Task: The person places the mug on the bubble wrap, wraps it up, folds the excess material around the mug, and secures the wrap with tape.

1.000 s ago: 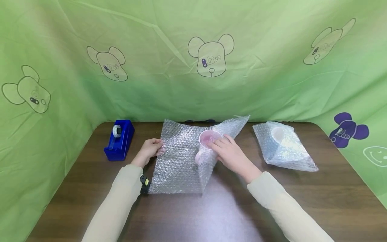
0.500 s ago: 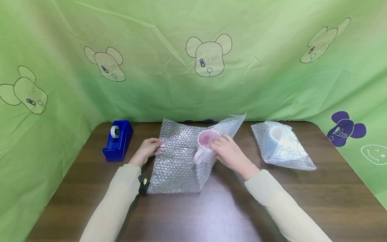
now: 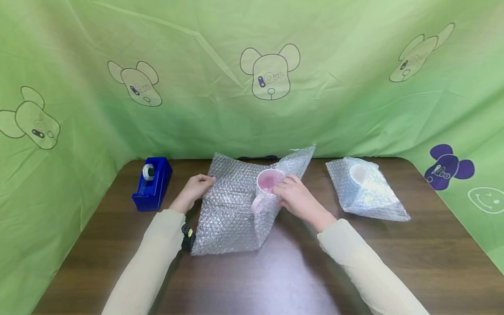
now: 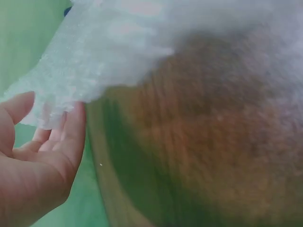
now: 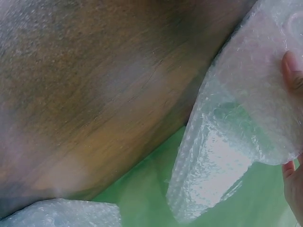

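Observation:
A pink mug (image 3: 269,180) stands upright on a sheet of bubble wrap (image 3: 232,205), its handle (image 3: 257,204) toward the person. The sheet's right part is folded up against the mug's side. My right hand (image 3: 296,199) grips the mug at its right rim through the wrap, fingertips over the rim. In the right wrist view, a thumb (image 5: 293,71) presses the wrap, with most of the hand out of frame. My left hand (image 3: 194,190) pinches the sheet's left edge, which is raised. The left wrist view has that left hand (image 4: 42,165) with wrap between thumb and fingers.
A blue tape dispenser (image 3: 153,186) with a tape roll (image 3: 148,172) stands at the table's left. On the right lies another bubble-wrapped cup (image 3: 358,175). A green printed curtain (image 3: 197,109) hangs right behind the wooden table (image 3: 275,280).
My left hand has moved slightly up and to the right, lifting the left edge of the bubble wrap. My right hand keeps its grip at the mug, and the wrap's back right corner leans further inward.

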Available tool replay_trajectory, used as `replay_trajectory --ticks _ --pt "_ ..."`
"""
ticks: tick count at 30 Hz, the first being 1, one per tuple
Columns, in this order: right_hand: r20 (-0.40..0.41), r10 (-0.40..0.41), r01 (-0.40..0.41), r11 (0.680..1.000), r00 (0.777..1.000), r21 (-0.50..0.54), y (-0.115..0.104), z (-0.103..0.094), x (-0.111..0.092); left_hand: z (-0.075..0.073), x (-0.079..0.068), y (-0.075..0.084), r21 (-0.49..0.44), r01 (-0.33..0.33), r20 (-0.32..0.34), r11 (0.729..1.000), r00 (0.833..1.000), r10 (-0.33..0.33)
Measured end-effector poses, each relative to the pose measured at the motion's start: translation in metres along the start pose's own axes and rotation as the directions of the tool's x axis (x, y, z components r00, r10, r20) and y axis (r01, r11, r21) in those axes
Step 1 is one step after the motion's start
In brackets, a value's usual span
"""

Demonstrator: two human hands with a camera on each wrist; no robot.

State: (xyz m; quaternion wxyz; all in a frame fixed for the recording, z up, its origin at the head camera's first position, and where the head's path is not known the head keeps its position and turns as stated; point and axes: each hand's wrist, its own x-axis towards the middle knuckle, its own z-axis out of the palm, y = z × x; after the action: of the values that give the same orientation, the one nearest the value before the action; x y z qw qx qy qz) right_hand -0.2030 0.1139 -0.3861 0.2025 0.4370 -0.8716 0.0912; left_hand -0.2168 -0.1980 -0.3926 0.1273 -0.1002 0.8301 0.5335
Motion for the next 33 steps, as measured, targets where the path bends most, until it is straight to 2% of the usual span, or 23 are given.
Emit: replay_trajectory --ticks 4,10,16,20,23,26,28,30,33 --pt "0.003 0.003 -0.003 1.000 1.000 0.004 0.000 0.001 0.000 0.000 -0.002 0.008 0.025 -0.028 0.037 0.999 0.999 0.027" --pt "0.006 0.013 -0.013 1.000 1.000 0.007 -0.001 0.000 0.000 0.001 -0.006 0.022 -0.055 -0.108 0.110 0.993 0.987 0.114" --pt "0.000 0.011 -0.011 1.000 1.000 -0.008 -0.002 0.000 0.001 0.012 -0.016 0.044 -0.077 -0.231 0.152 0.970 0.959 0.240" --pt "-0.001 0.016 -0.016 1.000 1.000 -0.009 -0.002 -0.001 0.001 0.024 -0.024 0.058 -0.030 -0.303 0.163 0.953 0.939 0.304" --pt "0.001 0.019 -0.019 1.000 1.000 -0.008 -0.002 -0.001 0.001 0.034 -0.030 0.067 0.065 -0.370 0.151 0.927 0.922 0.357" --pt "0.000 0.019 -0.019 1.000 1.000 -0.005 -0.002 -0.001 0.001 0.045 -0.035 0.073 0.199 -0.450 0.154 0.871 0.892 0.426" --pt "-0.006 0.015 -0.015 1.000 1.000 -0.002 -0.002 -0.001 0.001 0.053 -0.038 0.077 0.233 -0.487 0.196 0.842 0.871 0.450" --pt "-0.015 0.012 -0.012 1.000 1.000 0.002 -0.002 0.000 0.001 0.060 -0.040 0.080 0.245 -0.509 0.242 0.825 0.856 0.456" --pt "-0.027 0.008 -0.008 1.000 1.000 0.001 -0.001 0.001 0.000 0.069 -0.041 0.082 0.229 -0.512 0.282 0.828 0.849 0.447"
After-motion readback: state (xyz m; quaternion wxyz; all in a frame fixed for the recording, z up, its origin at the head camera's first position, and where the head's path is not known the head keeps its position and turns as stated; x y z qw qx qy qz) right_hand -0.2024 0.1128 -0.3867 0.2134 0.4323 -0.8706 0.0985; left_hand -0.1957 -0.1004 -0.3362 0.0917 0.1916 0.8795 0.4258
